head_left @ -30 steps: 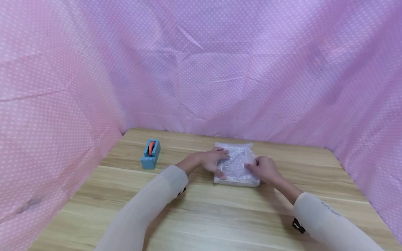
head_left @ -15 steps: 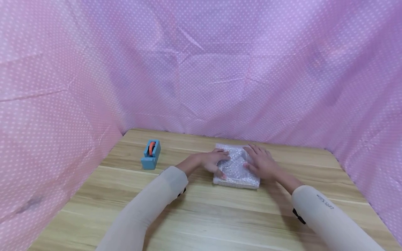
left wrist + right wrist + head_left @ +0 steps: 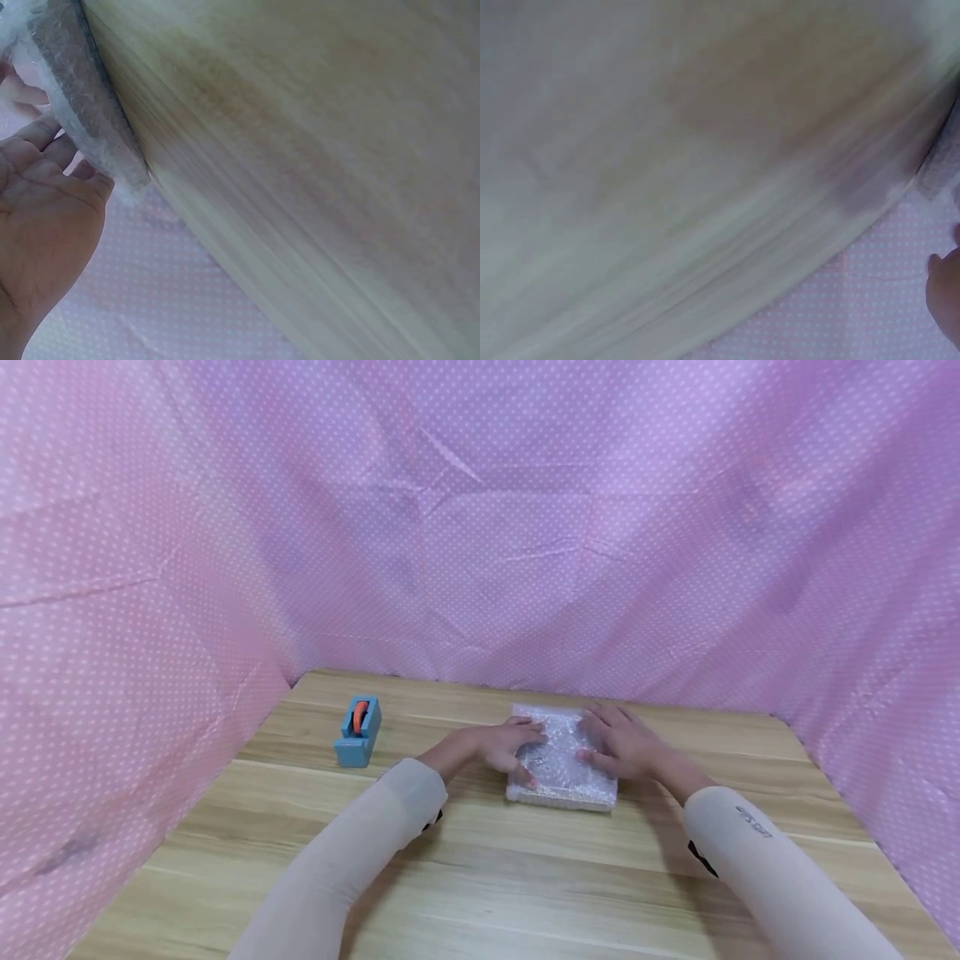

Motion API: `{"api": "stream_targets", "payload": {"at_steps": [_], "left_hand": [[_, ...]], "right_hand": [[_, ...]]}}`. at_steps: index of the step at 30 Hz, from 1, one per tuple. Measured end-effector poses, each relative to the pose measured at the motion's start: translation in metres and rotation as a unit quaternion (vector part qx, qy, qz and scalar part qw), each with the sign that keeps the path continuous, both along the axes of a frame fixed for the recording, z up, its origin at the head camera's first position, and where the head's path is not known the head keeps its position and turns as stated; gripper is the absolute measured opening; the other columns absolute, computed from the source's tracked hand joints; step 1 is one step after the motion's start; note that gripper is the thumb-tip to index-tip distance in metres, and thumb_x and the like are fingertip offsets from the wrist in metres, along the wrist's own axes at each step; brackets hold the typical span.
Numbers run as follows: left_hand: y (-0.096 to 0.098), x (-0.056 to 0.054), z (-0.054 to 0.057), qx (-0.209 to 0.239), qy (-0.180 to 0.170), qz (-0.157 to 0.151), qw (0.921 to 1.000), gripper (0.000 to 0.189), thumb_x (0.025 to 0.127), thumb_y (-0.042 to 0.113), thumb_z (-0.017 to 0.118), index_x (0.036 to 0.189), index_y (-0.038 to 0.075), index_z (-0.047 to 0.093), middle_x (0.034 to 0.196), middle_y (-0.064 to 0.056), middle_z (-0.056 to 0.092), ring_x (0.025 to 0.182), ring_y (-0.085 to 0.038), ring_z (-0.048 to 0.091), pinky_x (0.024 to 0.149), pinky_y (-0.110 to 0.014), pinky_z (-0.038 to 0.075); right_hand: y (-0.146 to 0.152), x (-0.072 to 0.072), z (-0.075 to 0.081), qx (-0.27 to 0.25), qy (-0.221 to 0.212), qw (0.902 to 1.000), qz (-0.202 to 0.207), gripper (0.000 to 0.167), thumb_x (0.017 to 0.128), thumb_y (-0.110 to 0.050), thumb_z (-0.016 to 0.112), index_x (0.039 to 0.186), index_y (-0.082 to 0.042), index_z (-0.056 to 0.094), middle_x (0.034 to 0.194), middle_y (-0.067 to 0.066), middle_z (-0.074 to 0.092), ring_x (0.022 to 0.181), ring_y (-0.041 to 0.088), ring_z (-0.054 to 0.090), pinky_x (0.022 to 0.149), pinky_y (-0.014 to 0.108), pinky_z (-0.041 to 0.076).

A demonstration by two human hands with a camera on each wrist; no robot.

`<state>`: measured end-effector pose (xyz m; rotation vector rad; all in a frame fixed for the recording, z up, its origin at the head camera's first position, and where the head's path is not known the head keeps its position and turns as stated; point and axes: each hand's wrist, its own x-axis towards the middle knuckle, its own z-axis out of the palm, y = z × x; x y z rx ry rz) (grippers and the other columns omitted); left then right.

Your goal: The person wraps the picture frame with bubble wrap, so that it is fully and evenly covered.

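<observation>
On my head feed I have the bubble-wrapped package (image 3: 558, 758) lying flat on the wooden bench (image 3: 480, 885), in its far half. The left hand (image 3: 510, 748) rests over the package's left side with fingers spread; the right hand (image 3: 622, 747) rests over its right side, likewise spread, and neither is clenched round it. Well off to the left I see a blue tape dispenser (image 3: 362, 742) with an orange roll (image 3: 360, 717), and pink dotted cloth (image 3: 480, 543) behind. My left wrist feed shows the left palm, fingers reaching to the wrapped edge. On my right wrist feed I catch just part of the right hand at the border, too little to tell its spread
</observation>
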<state>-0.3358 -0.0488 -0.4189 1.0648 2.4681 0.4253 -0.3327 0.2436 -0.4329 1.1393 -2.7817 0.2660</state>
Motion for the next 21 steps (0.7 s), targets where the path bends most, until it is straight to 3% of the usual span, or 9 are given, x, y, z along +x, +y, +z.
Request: {"api": "stream_targets", "payload": {"at_steps": [7, 17, 21], "left_hand": [[0.0005, -0.0005, -0.002, 0.0, 0.008, -0.005, 1.0, 0.093, 0.086, 0.05, 0.076, 0.161, 0.016, 0.033, 0.171, -0.003, 0.013, 0.158, -0.024, 0.001, 0.125, -0.05, 0.008], [0.0032, 0.0046, -0.0015, -0.007, 0.034, -0.002, 0.9994, 0.103, 0.084, 0.067, 0.071, 0.161, 0.011, 0.031, 0.17, -0.009, 0.016, 0.158, -0.028, 0.004, 0.126, -0.047, 0.009], [0.0064, 0.0066, -0.0021, -0.007, 0.052, -0.001, 0.9986, 0.098, 0.088, 0.063, 0.069, 0.16, 0.008, 0.032, 0.169, -0.013, 0.019, 0.157, -0.031, 0.007, 0.126, -0.045, 0.012]], "right_hand": [[-0.0004, -0.0049, 0.0026, -0.002, -0.053, 0.9985, -0.011, 0.084, 0.098, -0.053, 0.061, 0.158, -0.001, 0.032, 0.157, 0.024, 0.04, 0.144, 0.046, 0.037, 0.12, 0.064, 0.019], [-0.0059, -0.0055, 0.001, 0.025, -0.041, 0.9987, -0.015, 0.076, 0.101, -0.055, 0.054, 0.155, -0.003, 0.041, 0.152, 0.026, 0.045, 0.14, 0.048, 0.041, 0.116, 0.065, 0.029], [-0.0059, -0.0041, 0.0013, 0.017, -0.042, 0.9988, -0.019, 0.075, 0.101, -0.055, 0.055, 0.155, -0.004, 0.042, 0.151, 0.025, 0.046, 0.139, 0.047, 0.042, 0.116, 0.064, 0.029]]}}
